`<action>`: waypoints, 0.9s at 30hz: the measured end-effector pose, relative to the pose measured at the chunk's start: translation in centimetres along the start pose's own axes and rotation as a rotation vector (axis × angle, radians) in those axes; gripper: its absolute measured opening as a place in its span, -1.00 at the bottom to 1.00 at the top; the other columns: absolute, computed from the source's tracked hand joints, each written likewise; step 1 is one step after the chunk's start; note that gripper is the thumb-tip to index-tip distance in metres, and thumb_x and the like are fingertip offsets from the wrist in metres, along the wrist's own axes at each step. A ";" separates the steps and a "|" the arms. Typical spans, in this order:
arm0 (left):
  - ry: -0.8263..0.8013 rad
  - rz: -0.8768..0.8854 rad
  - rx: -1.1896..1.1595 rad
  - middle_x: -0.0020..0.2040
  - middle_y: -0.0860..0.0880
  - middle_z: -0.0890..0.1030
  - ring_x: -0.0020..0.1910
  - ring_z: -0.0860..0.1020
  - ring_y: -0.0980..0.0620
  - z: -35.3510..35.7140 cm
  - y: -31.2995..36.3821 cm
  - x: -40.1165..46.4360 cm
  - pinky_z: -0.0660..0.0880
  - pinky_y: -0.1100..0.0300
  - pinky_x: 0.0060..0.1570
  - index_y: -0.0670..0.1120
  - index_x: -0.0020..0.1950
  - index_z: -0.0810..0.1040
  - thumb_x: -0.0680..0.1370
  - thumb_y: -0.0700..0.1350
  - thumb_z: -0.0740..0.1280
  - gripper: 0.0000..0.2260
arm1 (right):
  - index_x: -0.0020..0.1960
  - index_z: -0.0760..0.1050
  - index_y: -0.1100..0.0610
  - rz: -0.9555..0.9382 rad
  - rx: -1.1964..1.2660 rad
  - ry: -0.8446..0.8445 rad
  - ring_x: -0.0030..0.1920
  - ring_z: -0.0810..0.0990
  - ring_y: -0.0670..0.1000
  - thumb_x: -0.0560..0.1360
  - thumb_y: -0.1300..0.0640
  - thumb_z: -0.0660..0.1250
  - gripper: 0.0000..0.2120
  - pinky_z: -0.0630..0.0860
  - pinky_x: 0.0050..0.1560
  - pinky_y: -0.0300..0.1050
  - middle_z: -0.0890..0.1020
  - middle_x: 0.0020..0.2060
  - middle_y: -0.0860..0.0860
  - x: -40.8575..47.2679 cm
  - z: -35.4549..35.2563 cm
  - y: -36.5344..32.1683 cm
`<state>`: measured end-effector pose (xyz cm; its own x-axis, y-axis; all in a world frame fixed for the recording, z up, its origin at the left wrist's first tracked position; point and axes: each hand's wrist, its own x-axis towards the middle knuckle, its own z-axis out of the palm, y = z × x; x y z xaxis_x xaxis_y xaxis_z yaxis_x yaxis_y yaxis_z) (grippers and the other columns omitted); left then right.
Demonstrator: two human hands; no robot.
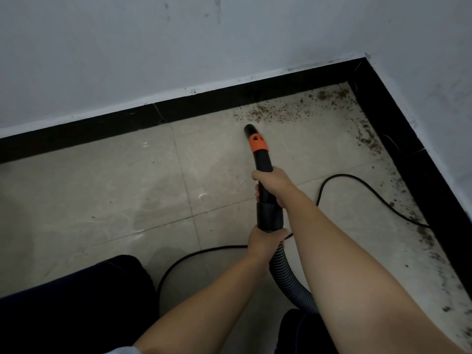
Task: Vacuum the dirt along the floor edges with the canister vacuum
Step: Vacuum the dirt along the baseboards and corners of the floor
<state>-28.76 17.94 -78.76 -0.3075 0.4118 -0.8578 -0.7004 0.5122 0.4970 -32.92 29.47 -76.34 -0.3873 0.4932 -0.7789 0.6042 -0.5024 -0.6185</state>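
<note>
While I crouch facing the room corner, the head view shows my right hand (273,183) wrapped around the black vacuum wand (263,164) partway up, and my left hand (264,241) gripping the joint where the wand meets the ribbed hose (288,279). Below the orange collar (258,143), the nozzle tip (248,129) points at the floor tiles (102,195), just short of the nearest brown dirt (275,112); whether it touches the tile I cannot tell. That dirt lies in a band along the black baseboard (229,97) toward the corner, then runs down the right-hand edge as scattered dark specks (431,251). Left of the nozzle, the strip beside the baseboard looks free of crumbs, so I judge that stretch finished, or never soiled. Remaining work, by my estimate, is the larger share: the corner heap and the whole right edge. A power cord (357,182) loops across the tiles near that edge. The canister itself is out of view.
</note>
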 end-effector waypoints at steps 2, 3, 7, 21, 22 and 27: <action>0.012 0.011 -0.025 0.03 -0.28 0.64 -0.10 0.59 -0.09 -0.2 -0.1 -0.1 0.56 0.00 0.02 -0.24 0.13 0.57 0.42 -0.22 0.44 -0.71 | -0.11 0.37 0.17 -0.003 -0.009 -0.025 -0.48 0.45 0.03 0.46 0.28 0.29 -0.90 0.49 -0.41 -0.13 0.47 -0.41 0.10 -0.1 0.4 0.0; 0.013 0.015 -0.021 0.03 -0.28 0.64 -0.10 0.59 -0.09 -0.2 -0.1 -0.1 0.56 0.00 0.02 -0.24 0.12 0.57 0.42 -0.22 0.44 -0.71 | -0.11 0.37 0.17 -0.005 -0.006 -0.021 -0.48 0.45 0.03 0.46 0.28 0.29 -0.91 0.48 -0.42 -0.13 0.47 -0.41 0.10 -0.2 0.4 -0.1; -0.042 0.005 0.066 -0.17 -0.21 0.64 -0.24 0.57 -0.05 0.2 0.6 0.1 0.55 0.18 -0.23 -0.27 0.01 0.56 0.43 -0.26 0.40 -0.82 | -0.12 0.37 0.18 -0.006 0.043 0.059 -0.48 0.44 0.04 0.47 0.28 0.29 -0.91 0.48 -0.42 -0.13 0.46 -0.41 0.11 -0.1 -0.9 -0.2; -0.126 -0.006 0.264 -0.31 -0.08 0.50 -0.35 0.47 0.01 2.5 4.9 2.4 0.46 0.21 -0.27 -0.11 -0.24 0.46 0.43 -0.26 0.39 -0.87 | -0.10 0.35 0.20 0.009 0.263 0.221 -0.48 0.43 0.03 0.47 0.28 0.28 -0.90 0.48 -0.39 -0.11 0.45 -0.42 0.09 2.3 -5.4 -2.0; -0.121 -0.005 0.262 -0.32 -0.07 0.50 -0.36 0.46 0.03 2.3 5.0 2.5 0.45 0.24 -0.32 -0.12 -0.24 0.46 0.43 -0.26 0.39 -0.86 | -0.10 0.35 0.19 0.008 0.261 0.220 -0.48 0.43 0.02 0.47 0.28 0.28 -0.90 0.48 -0.39 -0.11 0.45 -0.42 0.09 2.4 -5.1 -2.1; -0.064 -0.008 0.179 -0.34 -0.09 0.50 -0.38 0.46 0.01 1.2 4.1 2.6 0.44 0.18 -0.29 -0.17 -0.16 0.49 0.43 -0.28 0.38 -0.91 | -0.08 0.37 0.18 -0.001 0.158 0.136 -0.48 0.44 0.03 0.48 0.27 0.29 -0.90 0.49 -0.39 -0.12 0.47 -0.41 0.10 2.6 -2.8 -2.2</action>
<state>-31.68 21.98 -78.82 -0.2569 0.4508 -0.8549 -0.5751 0.6395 0.5101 -33.28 33.84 -76.68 -0.2840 0.5799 -0.7636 0.4825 -0.6018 -0.6365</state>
